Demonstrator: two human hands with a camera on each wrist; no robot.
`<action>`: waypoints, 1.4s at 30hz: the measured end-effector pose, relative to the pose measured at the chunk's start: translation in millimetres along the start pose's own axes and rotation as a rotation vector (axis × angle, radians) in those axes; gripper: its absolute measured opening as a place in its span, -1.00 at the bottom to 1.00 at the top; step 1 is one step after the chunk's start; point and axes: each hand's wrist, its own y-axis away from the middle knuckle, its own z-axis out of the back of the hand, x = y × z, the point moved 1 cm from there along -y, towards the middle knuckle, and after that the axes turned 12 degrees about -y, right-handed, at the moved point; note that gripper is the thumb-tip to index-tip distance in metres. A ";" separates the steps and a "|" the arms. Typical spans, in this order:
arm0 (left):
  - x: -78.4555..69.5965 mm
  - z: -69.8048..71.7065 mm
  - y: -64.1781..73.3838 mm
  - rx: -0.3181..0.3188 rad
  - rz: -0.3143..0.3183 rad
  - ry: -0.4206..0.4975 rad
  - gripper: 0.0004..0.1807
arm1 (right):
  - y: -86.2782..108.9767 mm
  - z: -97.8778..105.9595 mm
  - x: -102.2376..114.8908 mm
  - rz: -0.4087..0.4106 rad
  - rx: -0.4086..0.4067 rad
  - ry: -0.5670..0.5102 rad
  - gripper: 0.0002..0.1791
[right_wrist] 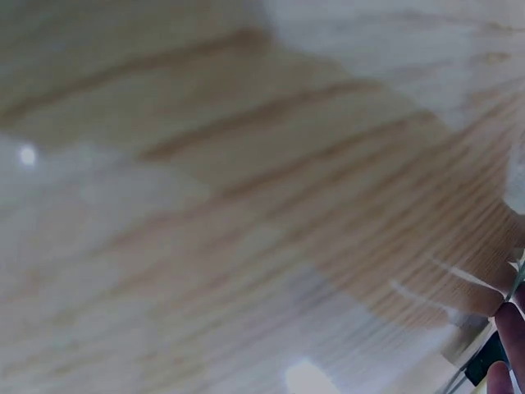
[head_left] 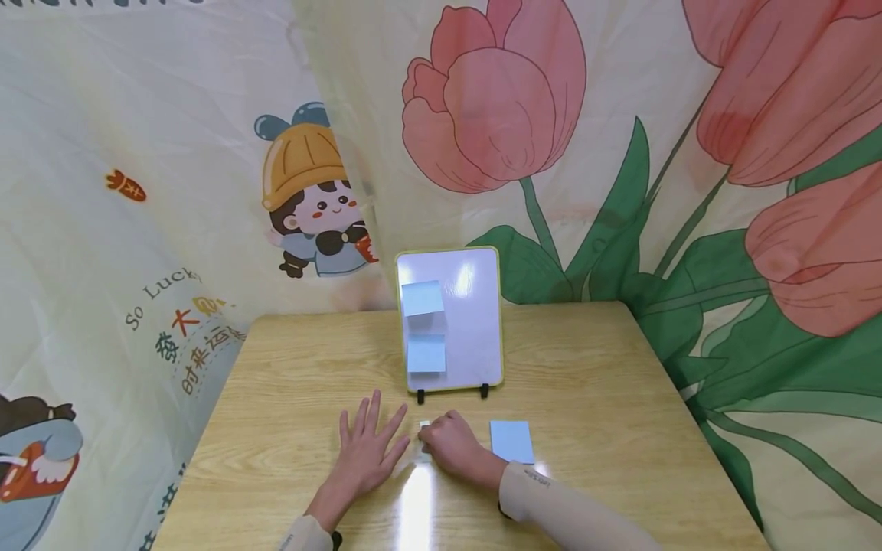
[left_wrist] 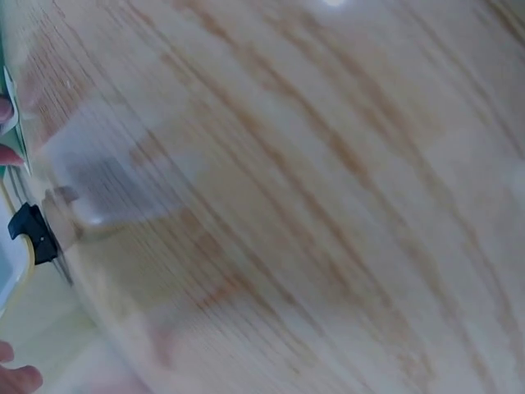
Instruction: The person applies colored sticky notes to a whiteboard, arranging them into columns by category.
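Observation:
In the head view my left hand is spread over the wooden table, palm down, with nothing in it. Just to its right, my right hand has curled fingers and pinches a small pale, flat thing, mostly hidden by the fingers. A blue sticky note lies on the table beside the right wrist. Behind the hands stands a small whiteboard with two blue notes along its left side, an upper note and a lower note. Fingertips show at the right wrist view's edge.
The wooden table reaches back to a wall cloth printed with tulips and a cartoon child. Black feet hold the whiteboard upright near the table's back. Bright light reflects off the tabletop between the forearms.

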 end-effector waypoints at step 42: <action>-7.9 -10.6 0.1 0.188 -0.272 0.014 -0.52 | -15.0 5.5 -23.3 -0.457 -0.079 -0.673 -0.90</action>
